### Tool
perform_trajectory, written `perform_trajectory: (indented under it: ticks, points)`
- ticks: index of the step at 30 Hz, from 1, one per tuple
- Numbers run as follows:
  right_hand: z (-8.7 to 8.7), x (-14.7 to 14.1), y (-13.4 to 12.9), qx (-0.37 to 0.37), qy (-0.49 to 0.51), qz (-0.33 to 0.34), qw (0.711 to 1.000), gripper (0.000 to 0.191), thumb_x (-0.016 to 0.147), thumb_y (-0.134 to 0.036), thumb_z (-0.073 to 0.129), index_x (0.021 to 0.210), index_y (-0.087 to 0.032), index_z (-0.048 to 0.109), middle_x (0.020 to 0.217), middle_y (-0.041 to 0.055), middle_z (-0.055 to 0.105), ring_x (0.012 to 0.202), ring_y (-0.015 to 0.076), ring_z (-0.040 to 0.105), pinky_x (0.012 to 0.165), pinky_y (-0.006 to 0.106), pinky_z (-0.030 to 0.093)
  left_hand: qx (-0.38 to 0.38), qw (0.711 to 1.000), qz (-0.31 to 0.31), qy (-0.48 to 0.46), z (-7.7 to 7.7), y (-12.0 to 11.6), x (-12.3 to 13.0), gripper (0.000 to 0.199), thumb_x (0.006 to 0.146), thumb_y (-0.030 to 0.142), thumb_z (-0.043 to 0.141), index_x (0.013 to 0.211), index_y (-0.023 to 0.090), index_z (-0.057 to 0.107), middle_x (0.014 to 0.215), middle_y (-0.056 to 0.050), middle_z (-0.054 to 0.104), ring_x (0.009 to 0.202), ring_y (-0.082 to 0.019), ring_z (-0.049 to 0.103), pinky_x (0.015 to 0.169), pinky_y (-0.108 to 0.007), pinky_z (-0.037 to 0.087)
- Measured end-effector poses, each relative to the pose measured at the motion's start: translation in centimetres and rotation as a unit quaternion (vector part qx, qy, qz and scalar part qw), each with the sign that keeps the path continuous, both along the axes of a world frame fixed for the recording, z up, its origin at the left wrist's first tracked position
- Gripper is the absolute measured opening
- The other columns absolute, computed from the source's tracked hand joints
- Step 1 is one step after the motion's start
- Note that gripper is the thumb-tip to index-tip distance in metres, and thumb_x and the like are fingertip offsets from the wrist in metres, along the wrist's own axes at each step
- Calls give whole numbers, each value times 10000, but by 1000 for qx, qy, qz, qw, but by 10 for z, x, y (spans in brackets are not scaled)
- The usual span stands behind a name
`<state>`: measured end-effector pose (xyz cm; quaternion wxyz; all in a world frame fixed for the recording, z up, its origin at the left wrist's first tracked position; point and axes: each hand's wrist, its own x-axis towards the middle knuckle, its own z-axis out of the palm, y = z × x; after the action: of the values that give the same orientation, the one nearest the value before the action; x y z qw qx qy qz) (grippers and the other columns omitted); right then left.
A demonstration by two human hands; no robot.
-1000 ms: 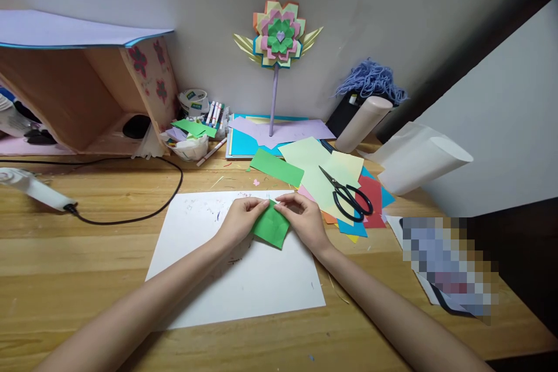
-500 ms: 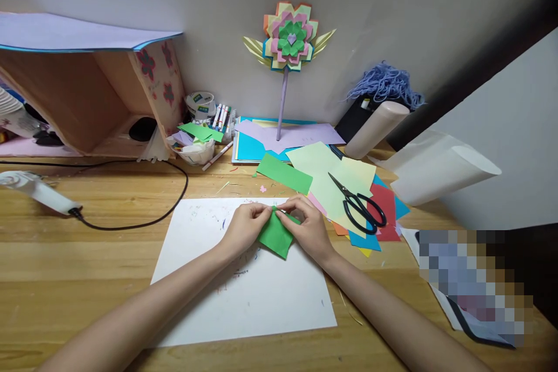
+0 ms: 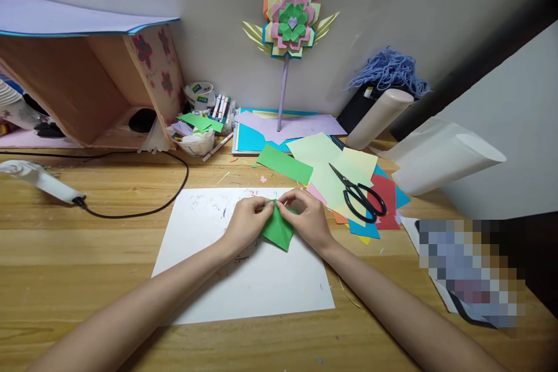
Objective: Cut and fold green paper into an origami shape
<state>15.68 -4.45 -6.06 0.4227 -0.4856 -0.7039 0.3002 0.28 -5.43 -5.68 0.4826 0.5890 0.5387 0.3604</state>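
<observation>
A small piece of green paper [image 3: 279, 232] is held over the white sheet [image 3: 261, 296], its lower corner pointing toward me. My left hand [image 3: 250, 218] pinches its top edge from the left, thumb and fingers closed. From the right, my right hand [image 3: 307, 218] grips the same top edge, the two thumbs nearly touching. A crease runs down from the pinched spot. The fingertips behind the paper are partly hidden.
Black-handled scissors [image 3: 364, 197] lie on pale and coloured papers at the right. A green strip [image 3: 285, 164] is behind my hands. A paper flower [image 3: 293, 22] stands at the wall. On the left are a white corded tool [image 3: 47, 183] and an open box [image 3: 104, 87].
The whole view has shifted, so most things sit slightly higher. My thumbs have come closer together at the top of the green paper, and its surface now shows a fold line.
</observation>
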Motion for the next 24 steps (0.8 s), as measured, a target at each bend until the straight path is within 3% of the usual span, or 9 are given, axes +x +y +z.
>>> perform_trajectory:
  ticks: [9, 17, 24]
  points:
    - [-2, 1, -4, 154, -92, 23, 984, 113, 797, -167, 533, 786, -229, 627, 754, 33, 621, 760, 191, 562, 699, 335, 442, -65, 997, 19, -48, 3, 4, 0, 240, 730, 323, 512, 630, 131, 613, 576, 12, 508, 566, -114, 420, 534, -236, 296]
    - [-5, 0, -6, 196, -109, 23, 974, 123, 795, -126, 524, 779, -202, 619, 743, 38, 587, 710, 162, 547, 639, 288, 451, -116, 988, 12, -97, 17, 5, -1, 317, 706, 360, 551, 483, 143, 490, 503, 34, 384, 495, -81, 325, 489, -235, 228]
    - [-4, 2, -6, 224, -140, 34, 964, 108, 808, -129, 531, 807, -181, 626, 772, 56, 593, 740, 163, 544, 665, 295, 459, -149, 982, 12, -119, 13, 6, -3, 319, 707, 417, 588, 624, 111, 624, 578, -6, 513, 526, -89, 401, 506, -229, 279]
